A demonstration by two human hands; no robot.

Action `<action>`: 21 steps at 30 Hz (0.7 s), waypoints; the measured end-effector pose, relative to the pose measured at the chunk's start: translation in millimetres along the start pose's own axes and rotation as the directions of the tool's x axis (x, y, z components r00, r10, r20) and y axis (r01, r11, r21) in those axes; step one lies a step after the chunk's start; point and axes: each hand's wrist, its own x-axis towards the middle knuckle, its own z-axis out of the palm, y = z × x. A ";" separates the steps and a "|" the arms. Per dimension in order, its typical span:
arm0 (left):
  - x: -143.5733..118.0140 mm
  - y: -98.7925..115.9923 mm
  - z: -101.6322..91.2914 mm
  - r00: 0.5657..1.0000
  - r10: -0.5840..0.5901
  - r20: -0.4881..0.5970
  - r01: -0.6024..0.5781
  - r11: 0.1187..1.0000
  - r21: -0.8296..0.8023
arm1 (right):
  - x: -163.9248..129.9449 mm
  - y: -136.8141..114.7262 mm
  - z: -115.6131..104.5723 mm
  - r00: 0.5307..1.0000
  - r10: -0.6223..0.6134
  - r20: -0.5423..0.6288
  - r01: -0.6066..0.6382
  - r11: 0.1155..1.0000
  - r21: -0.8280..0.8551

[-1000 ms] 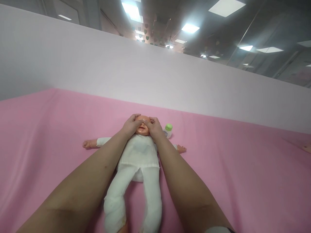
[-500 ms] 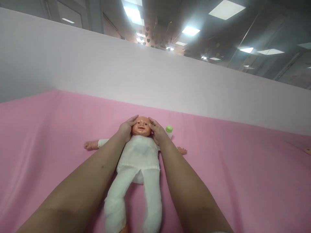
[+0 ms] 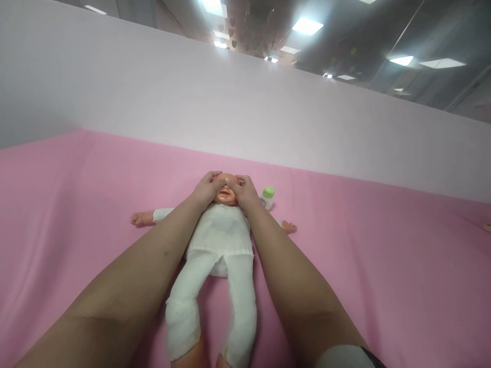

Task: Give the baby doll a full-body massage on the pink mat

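A baby doll (image 3: pixel 220 230) with a white cloth body lies on its back, arms spread, legs toward me. My left hand (image 3: pixel 207 188) cups one side of its head, fingers curved over the temple and thumb across the brow. On the other side my right hand (image 3: pixel 246 191) holds the head in the same way. Both thumbs meet near the bridge of the doll's nose and cover its eyes; its mouth and chin show between my palms. Just beyond my right wrist stands a small clear bottle (image 3: pixel 267 198) with a green cap, partly hidden by my forearm.
Pink sheeting (image 3: pixel 364 266) with soft folds covers the surface under the doll. A white padded wall (image 3: pixel 245 112) runs along the far side, with glass and ceiling lights above it. At the far right edge a bit of a skin-toned object (image 3: pixel 487 226) shows.
My thumbs have moved inward from the sides of the doll's face to over its eyes. The view has tipped down slightly, and more of the bottle shows.
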 end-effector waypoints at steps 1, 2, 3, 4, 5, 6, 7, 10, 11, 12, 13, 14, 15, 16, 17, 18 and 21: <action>0.1 -0.4 1.1 1.000 0.000 -0.005 0.000 1.000 -0.008 | 0.5 1.5 0.8 1.000 -0.009 -0.013 0.009 1.000 0.000; 0.0 -0.7 2.3 1.000 -0.007 -0.008 0.007 1.000 -0.024 | 1.0 3.1 1.3 1.000 -0.015 -0.017 0.015 1.000 0.017; -0.2 -0.7 3.4 1.000 -0.019 -0.014 0.018 0.999 -0.050 | 1.5 4.7 1.5 1.000 -0.020 -0.010 0.021 0.999 0.050; -0.6 -0.6 4.1 0.999 -0.034 -0.017 0.033 0.996 -0.084 | 1.9 6.3 1.2 1.000 -0.023 0.006 0.023 0.995 0.095; -1.2 -0.3 4.2 0.999 -0.052 -0.013 0.050 0.991 -0.123 | 2.1 7.8 0.3 0.999 -0.026 0.025 0.022 0.989 0.144; -1.9 0.2 3.5 0.998 -0.069 -0.003 0.068 0.985 -0.161 | 2.2 9.1 -1.2 0.999 -0.024 0.047 0.014 0.981 0.193; -2.8 1.0 2.2 0.996 -0.085 0.010 0.086 0.977 -0.196 | 2.1 10.1 -3.2 0.997 -0.017 0.074 -0.001 0.972 0.235; -6.4 4.3 -4.1 0.991 -0.126 0.050 0.135 0.954 -0.269 | 0.9 11.1 -11.2 0.988 0.011 0.151 -0.061 0.943 0.327; -8.0 5.7 -5.9 0.989 -0.138 0.051 0.146 0.947 -0.287 | 0.3 10.6 -13.8 0.985 0.023 0.172 -0.083 0.934 0.348; -9.5 7.0 -7.1 0.988 -0.150 0.049 0.157 0.940 -0.304 | -0.3 9.9 -16.2 0.981 0.034 0.189 -0.102 0.926 0.364; -11.1 8.1 -7.6 0.986 -0.162 0.046 0.168 0.931 -0.324 | -0.7 9.1 -18.1 0.979 0.046 0.201 -0.120 0.920 0.374; -12.5 9.0 -7.3 0.984 -0.174 0.045 0.179 0.922 -0.342 | -1.0 8.2 -19.3 0.976 0.059 0.211 -0.137 0.916 0.378; -13.5 9.4 -6.4 0.982 -0.182 0.048 0.187 0.916 -0.355 | -1.1 7.4 -19.8 0.973 0.070 0.218 -0.150 0.914 0.377; -14.2 9.4 -5.0 0.982 -0.181 0.053 0.188 0.915 -0.356 | -0.9 6.9 -19.5 0.972 0.078 0.220 -0.158 0.914 0.374; -14.3 8.9 -3.4 0.984 -0.169 0.054 0.177 0.923 -0.342 | -0.5 6.7 -18.5 0.973 0.081 0.218 -0.159 0.916 0.368; -13.9 7.9 -1.9 0.988 -0.148 0.051 0.156 0.937 -0.312 | 0.2 6.7 -16.9 0.975 0.079 0.209 -0.152 0.920 0.360; -9.4 3.2 0.4 0.997 -0.072 0.038 0.077 0.983 -0.165 | 3.0 7.6 -10.5 0.987 0.054 0.148 -0.098 0.947 0.305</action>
